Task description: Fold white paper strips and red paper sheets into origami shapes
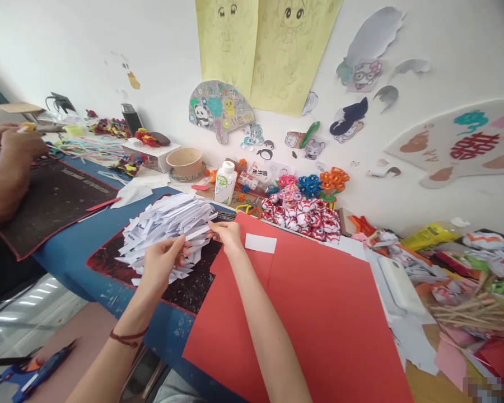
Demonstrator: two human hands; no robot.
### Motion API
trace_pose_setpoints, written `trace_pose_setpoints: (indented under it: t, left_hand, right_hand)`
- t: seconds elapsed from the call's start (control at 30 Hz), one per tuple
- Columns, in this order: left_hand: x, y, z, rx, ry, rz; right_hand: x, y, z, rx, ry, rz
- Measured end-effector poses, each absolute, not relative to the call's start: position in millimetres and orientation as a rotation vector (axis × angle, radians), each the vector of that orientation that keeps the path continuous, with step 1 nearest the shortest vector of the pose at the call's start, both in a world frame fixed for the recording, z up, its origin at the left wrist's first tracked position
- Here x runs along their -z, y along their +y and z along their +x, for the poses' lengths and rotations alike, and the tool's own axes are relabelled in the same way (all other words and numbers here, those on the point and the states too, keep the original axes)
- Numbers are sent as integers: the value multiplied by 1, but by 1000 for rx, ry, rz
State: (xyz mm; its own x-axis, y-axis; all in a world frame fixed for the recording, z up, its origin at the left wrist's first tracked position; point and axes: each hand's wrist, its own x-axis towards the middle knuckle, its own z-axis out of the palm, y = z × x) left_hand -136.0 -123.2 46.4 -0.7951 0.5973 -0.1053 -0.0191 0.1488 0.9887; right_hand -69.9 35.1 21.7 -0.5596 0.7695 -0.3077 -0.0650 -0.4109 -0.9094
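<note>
My left hand [164,261] and my right hand [227,234] pinch a narrow white paper strip [197,232] between them, one at each end. Just behind the strip is a heaped pile of white paper strips [159,221] on a dark mat [103,260]. A large red paper sheet [319,302] lies under my right forearm. On that sheet, to the right of my right hand, rests a small white paper rectangle [261,243].
Another person's hands [23,140] work over a second dark mat [67,190] at left. A white bottle [225,183] and red-and-white folded balls [304,215] stand along the wall. Paper scraps [466,263] crowd the right side. A glue gun [46,369] lies lower left.
</note>
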Motion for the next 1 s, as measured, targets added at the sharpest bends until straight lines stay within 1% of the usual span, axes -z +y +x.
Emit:
trace_pose_setpoints:
  t: [0.2, 0.53, 0.83, 1.0]
  left_hand:
    - [-38, -120, -140, -1739, 1986, 555]
    - [-43, -116, -142, -1725, 2054, 479]
    - [-44, -121, -143, -1608, 2302, 575]
    - [-48, -120, -137, -1491, 2473, 663]
  right_hand:
    - [-24, 38, -79, -1920, -1318, -1062]
    - [-20, 36, -83, -1992, -1269, -1019]
    - [-3, 52, -83, -1781, -1419, -1035]
    - [-2, 57, -88, -1702, -1539, -1031]
